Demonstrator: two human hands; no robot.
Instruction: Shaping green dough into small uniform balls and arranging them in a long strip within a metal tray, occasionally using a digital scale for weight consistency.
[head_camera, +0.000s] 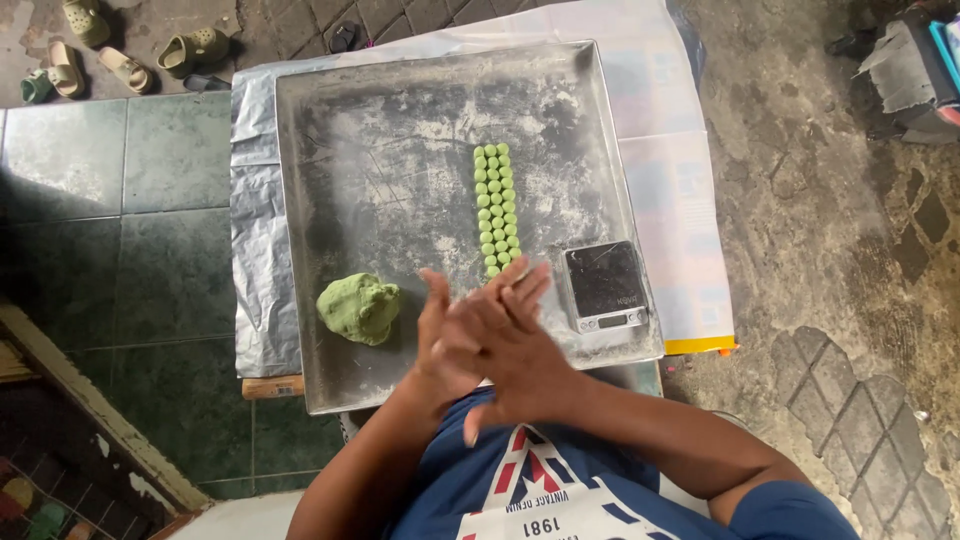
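One metal tray (330, 120), one green dough lump (359, 308), one small digital scale (604, 287), roughly thirty green dough balls (497, 210).

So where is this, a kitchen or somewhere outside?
Probably a home porch or yard used for making sweets: a metal tray on a small table holds green dough and small green balls, with a tiled floor, cracked concrete and sandals around.

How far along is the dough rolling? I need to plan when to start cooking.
Done: three rows of small green balls on the floured metal tray. In hand: the left hand and right hand are pressed palm to palm; any piece between them is hidden. Left: a sizeable green dough lump.
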